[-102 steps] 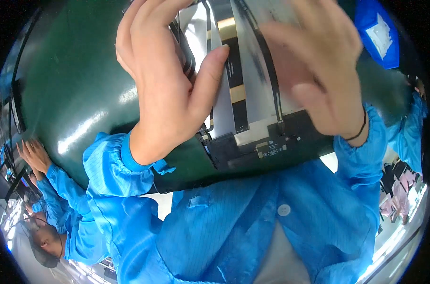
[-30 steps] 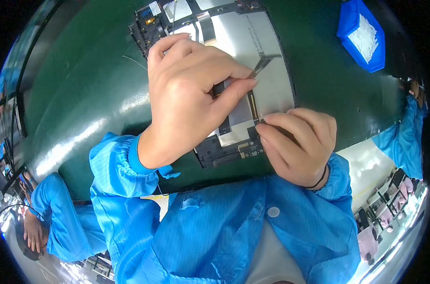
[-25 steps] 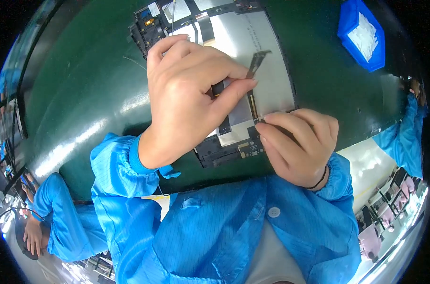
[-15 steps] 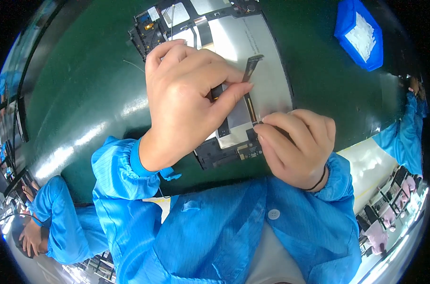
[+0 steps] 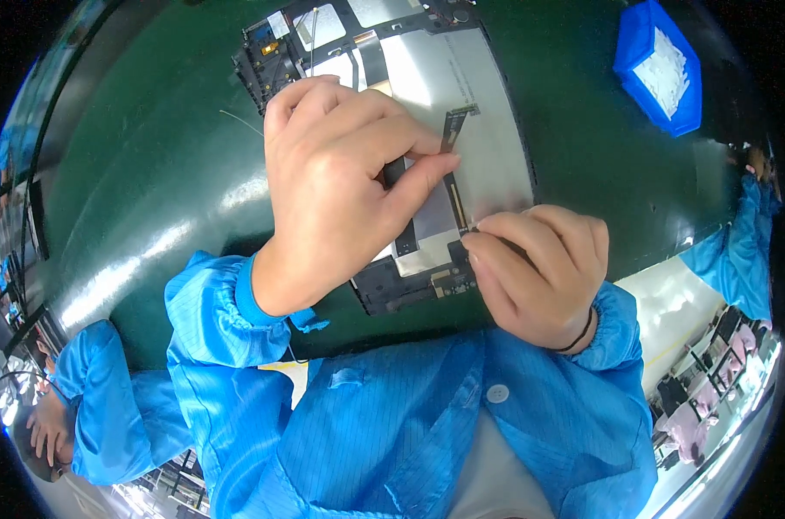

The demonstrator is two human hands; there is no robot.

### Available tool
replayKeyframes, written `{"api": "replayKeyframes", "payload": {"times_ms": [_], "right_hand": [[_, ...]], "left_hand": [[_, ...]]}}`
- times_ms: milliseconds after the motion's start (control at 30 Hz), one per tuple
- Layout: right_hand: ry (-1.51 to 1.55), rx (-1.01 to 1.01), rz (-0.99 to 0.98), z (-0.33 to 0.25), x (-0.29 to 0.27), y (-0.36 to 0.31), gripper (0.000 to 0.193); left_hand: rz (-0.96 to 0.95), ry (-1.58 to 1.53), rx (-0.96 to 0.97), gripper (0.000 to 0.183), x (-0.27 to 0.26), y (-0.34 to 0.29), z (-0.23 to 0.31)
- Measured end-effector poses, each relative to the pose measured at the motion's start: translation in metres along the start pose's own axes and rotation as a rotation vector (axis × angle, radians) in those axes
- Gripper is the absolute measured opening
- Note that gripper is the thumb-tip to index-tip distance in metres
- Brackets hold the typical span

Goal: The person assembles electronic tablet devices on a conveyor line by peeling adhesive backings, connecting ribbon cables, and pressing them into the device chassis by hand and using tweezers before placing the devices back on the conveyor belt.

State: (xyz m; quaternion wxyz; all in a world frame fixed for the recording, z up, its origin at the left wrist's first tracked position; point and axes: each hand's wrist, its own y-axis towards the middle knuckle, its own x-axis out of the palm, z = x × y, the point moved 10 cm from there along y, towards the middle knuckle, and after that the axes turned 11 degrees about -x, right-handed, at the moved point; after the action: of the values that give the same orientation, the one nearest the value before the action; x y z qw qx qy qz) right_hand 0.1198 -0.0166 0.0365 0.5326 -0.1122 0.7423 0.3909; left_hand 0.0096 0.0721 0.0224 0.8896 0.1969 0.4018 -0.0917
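An opened flat electronic device (image 5: 498, 130), with a silver back plate and a black frame, lies on the green work surface. Over it, a thin dark flex cable (image 5: 457, 201) is stretched between both hands. My left hand (image 5: 336, 186) pinches the cable partway along between thumb and forefinger, and its far end sticks up past the fingertips. At the near end, my right hand (image 5: 544, 272) is closed with thumb and forefinger on the cable, close to the small circuit board (image 5: 448, 281) at the device's lower edge. My left hand covers part of the device's middle.
A blue bin (image 5: 693, 95) of small white pieces stands at the far right on the green table (image 5: 150, 164). A thin wire (image 5: 239, 119) sticks out left of the device. Co-workers in blue sleeves (image 5: 124, 406) sit at both sides.
The cable's far end has dipped slightly toward the plate. Both hands keep their grip, with my right hand shifted very slightly left and down.
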Motion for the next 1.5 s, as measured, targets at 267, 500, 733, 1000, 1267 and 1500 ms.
{"api": "replayKeyframes", "payload": {"times_ms": [267,500,733,1000,1267,1500], "right_hand": [[0.011,0.006,0.003,0.001,0.0,0.001,0.025],[0.075,0.073,-0.044,0.004,0.001,0.003,0.025],[0.022,-0.006,0.007,0.001,0.0,0.001,0.026],[-0.052,-0.056,0.006,-0.003,-0.002,0.007,0.014],[0.015,-0.088,-0.056,-0.005,0.004,0.005,0.01],[-0.05,-0.133,-0.087,-0.013,0.005,0.006,0.01]], "left_hand": [[0.011,0.012,0.009,0.011,0.001,0.0,0.001],[0.025,0.014,0.018,0.013,-0.002,-0.001,0.001],[0.027,0.043,0.019,0.013,-0.001,-0.001,0.001],[0.037,0.041,0.03,0.013,-0.001,0.0,0.002],[0.053,0.011,0.019,0.014,-0.002,-0.001,-0.001],[0.066,0.009,0.026,0.013,-0.002,0.001,0.002]]}}
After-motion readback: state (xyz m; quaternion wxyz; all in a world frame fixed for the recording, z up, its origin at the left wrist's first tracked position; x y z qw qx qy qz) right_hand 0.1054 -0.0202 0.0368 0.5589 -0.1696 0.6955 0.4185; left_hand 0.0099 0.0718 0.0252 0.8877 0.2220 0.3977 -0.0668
